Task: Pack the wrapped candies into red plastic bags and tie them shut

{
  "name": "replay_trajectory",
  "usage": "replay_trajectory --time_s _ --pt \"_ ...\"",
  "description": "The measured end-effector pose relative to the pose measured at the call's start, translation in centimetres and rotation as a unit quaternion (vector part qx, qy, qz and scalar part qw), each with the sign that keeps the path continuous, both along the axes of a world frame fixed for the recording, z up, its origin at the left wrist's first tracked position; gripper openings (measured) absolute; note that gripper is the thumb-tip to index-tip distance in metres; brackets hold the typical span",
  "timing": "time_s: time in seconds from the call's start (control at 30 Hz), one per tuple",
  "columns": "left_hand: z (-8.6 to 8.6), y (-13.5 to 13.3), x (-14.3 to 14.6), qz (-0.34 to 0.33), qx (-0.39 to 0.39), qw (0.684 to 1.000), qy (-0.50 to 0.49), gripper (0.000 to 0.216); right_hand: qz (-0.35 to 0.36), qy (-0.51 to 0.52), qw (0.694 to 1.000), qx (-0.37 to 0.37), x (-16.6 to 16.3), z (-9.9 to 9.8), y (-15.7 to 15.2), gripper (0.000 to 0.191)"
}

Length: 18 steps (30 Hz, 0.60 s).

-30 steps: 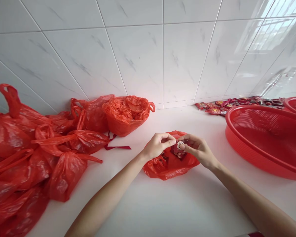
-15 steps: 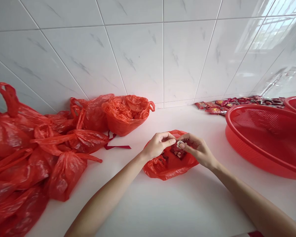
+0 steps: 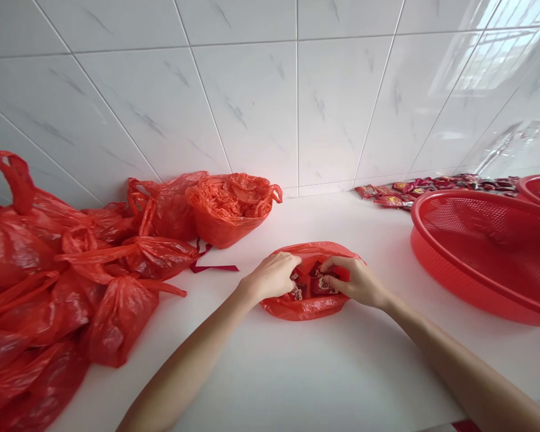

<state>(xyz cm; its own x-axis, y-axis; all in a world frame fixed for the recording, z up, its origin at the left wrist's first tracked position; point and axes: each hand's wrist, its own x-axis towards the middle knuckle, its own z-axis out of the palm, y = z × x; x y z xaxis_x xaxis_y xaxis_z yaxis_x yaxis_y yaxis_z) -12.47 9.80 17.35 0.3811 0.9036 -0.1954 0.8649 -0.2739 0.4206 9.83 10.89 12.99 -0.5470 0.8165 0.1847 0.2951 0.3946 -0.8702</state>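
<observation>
An open red plastic bag [image 3: 308,309] lies on the white counter, with small dark red packets [image 3: 299,291] bearing pale print inside it. My left hand [image 3: 274,277] reaches over the bag's left side, fingers curled down into the opening. What those fingertips hold, if anything, is hidden. From the right, my right hand [image 3: 360,281] dips into the bag, thumb and forefinger pinching a dark red packet [image 3: 323,284] that lies flat near the middle of the bag.
Knotted, filled red bags [image 3: 121,318] pile up at the left. Behind them stands a red bag [image 3: 234,207] stuffed with crumpled plastic. A red ribbon [image 3: 216,268] lies nearby. Large red mesh basket [image 3: 472,288] at right; loose packets [image 3: 393,199] lie along the tiled wall.
Both hands were pinching a packet together above the bag. The packet now rests lower inside; my left hand has moved left and down, and the bag's rim has shifted shape.
</observation>
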Motion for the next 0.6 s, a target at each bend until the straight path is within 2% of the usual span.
replay_trajectory --time_s 0.23,0.43,0.6 --pt "0.2 -0.1 -0.1 -0.009 -0.049 0.996 0.080 0.024 0.023 -0.110 0.991 0.071 -0.2 -0.8 -0.1 0.017" --pt "-0.7 0.3 -0.4 0.028 -0.076 0.996 0.047 0.058 0.020 -0.171 0.979 0.105 -0.1 -1.0 -0.1 0.026" --pt "-1.3 0.7 -0.8 0.018 -0.080 0.996 0.022 0.067 0.014 -0.177 0.977 0.118 -0.2 -1.0 -0.1 0.029"
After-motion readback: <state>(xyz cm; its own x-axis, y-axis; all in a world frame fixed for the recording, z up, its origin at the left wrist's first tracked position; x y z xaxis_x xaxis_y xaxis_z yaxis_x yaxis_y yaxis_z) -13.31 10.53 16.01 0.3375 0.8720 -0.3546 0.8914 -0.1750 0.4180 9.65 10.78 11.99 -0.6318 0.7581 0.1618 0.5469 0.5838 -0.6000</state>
